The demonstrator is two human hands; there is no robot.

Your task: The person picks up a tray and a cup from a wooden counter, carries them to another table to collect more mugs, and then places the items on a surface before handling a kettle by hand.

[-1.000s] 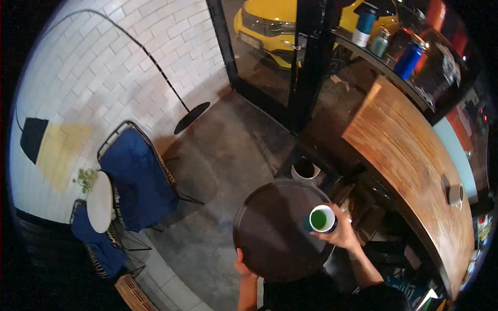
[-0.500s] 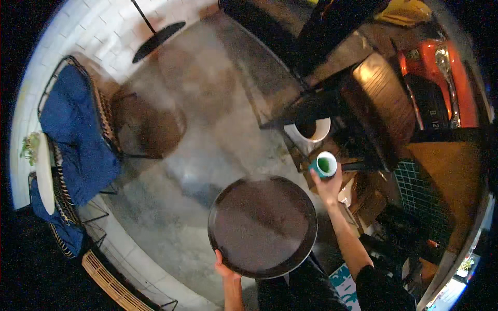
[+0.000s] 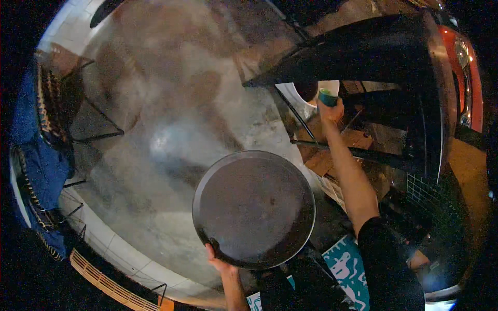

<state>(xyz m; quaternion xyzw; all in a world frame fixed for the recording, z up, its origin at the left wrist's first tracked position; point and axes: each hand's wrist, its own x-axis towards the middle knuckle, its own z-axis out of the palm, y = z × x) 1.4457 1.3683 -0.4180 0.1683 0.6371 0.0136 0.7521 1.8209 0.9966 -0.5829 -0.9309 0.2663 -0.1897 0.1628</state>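
Observation:
My left hand (image 3: 224,265) grips the near-left rim of a round dark brown serving tray (image 3: 254,207), held flat in front of me with nothing on its surface. My right arm is stretched forward and to the right. In my right hand (image 3: 333,111) is a small teal paper cup (image 3: 329,99) with something green at its mouth. The cup appears tipped, at the right rim of a white bucket (image 3: 290,93) with a dark inside. Part of the bucket is hidden behind the cup and a dark table.
A dark table (image 3: 363,49) with metal legs juts in at the right, close to my right arm. Beneath it lie brown boards (image 3: 358,140). A blue-covered chair (image 3: 49,171) stands at the left, a slatted wooden bench (image 3: 109,282) lower left. A red vehicle (image 3: 461,72) is far right.
My right hand has reached farther forward with the paper cup, up to the bucket, and the cup has tipped. The view has shifted right. The tray stays in my left hand.

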